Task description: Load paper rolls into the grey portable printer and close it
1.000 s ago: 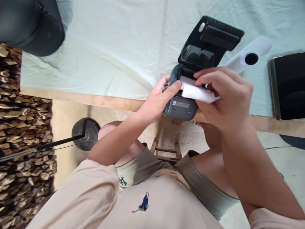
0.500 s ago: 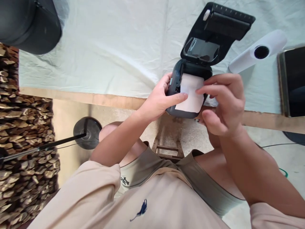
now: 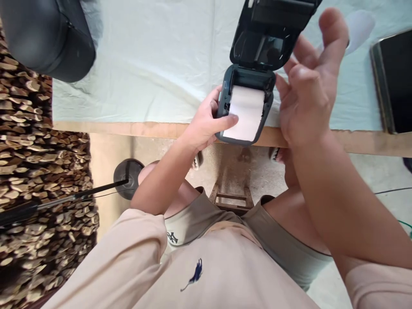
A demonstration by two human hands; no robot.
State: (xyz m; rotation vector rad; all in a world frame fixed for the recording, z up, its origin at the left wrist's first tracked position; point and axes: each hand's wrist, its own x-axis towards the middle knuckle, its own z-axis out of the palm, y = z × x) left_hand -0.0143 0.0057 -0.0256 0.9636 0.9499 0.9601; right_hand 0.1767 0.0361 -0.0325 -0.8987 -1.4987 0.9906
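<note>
A small dark portable label printer [image 3: 226,86] sits at the table's near edge, its hinged lid [image 3: 246,40] swung up and back. Inside its bay lies white paper [image 3: 247,109], the loose end reaching toward me. My left hand [image 3: 204,122] grips the printer's left side, thumb pressed on the paper and fingers around the casing. Right beside the raised lid is my right hand [image 3: 310,92], fingers apart and holding nothing I can see. Some of its fingertips are at the lid's right edge; whether they touch it I cannot tell.
Partly behind my right hand lies a white paper roll [image 3: 362,30]. A black flat-screened device [image 3: 399,81] is at the right, a dark cylindrical case [image 3: 61,43] at the upper left. Stacked firewood [image 3: 41,171], a stand's round base [image 3: 122,169] and a wooden stool [image 3: 231,196] are below.
My right hand has left the paper and moved up to the right of the lid, its fingers spreading. My left hand still holds the printer. The whole view has shifted slightly.
</note>
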